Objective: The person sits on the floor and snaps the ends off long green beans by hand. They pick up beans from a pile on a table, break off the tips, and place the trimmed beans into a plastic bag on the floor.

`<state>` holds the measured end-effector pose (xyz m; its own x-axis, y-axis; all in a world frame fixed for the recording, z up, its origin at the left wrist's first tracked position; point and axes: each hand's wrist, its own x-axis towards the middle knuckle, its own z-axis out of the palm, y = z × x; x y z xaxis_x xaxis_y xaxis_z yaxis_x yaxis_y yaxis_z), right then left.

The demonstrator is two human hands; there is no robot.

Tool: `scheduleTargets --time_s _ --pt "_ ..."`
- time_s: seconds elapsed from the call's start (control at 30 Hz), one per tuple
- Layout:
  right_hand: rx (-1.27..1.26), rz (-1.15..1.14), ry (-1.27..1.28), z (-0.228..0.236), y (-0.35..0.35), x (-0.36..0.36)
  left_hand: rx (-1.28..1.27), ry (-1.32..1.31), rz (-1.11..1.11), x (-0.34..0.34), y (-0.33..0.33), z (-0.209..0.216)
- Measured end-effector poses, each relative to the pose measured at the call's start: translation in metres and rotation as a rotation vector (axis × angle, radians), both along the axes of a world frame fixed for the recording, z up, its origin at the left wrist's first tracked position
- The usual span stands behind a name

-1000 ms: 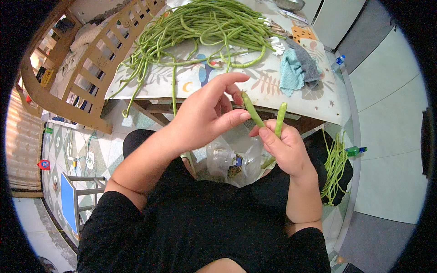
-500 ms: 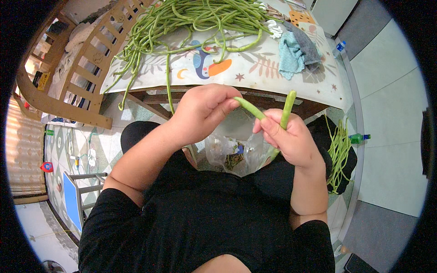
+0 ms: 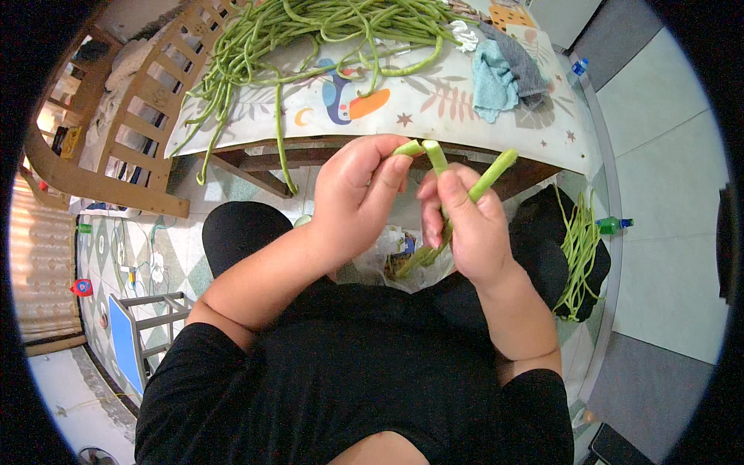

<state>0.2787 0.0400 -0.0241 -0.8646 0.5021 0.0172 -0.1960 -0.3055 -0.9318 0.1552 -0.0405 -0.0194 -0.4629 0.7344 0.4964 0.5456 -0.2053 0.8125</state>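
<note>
My left grip [image 3: 359,190] pinches a short bean piece [image 3: 404,148] between thumb and forefinger; my right grip [image 3: 471,225] closes around green bean lengths [image 3: 494,172]. The piece is just beside one length's pale end (touching or apart, I can't tell). Should my left pinch loosen, it could fall wide of the plastic bag [image 3: 377,265] below; a slack right thumb could let the lengths slip. Beyond, long beans [image 3: 333,29] heap on the table [image 3: 446,74].
</note>
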Motion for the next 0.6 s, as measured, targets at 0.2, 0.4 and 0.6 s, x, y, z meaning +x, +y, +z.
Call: scheduleTargets --time_s 0.2,0.4,0.6 --pt "0.094 -0.095 -0.008 -0.01 0.006 -0.002 -0.019 0.34 -0.029 -0.004 -0.009 -0.018" --pt "0.046 -0.013 -0.06 -0.012 0.005 -0.001 -0.137 0.336 -0.059 -0.003 -0.013 -0.025" --pt "0.112 0.243 -0.115 -0.011 0.004 -0.001 -0.27 -0.247 -0.087 -0.007 -0.015 -0.033"
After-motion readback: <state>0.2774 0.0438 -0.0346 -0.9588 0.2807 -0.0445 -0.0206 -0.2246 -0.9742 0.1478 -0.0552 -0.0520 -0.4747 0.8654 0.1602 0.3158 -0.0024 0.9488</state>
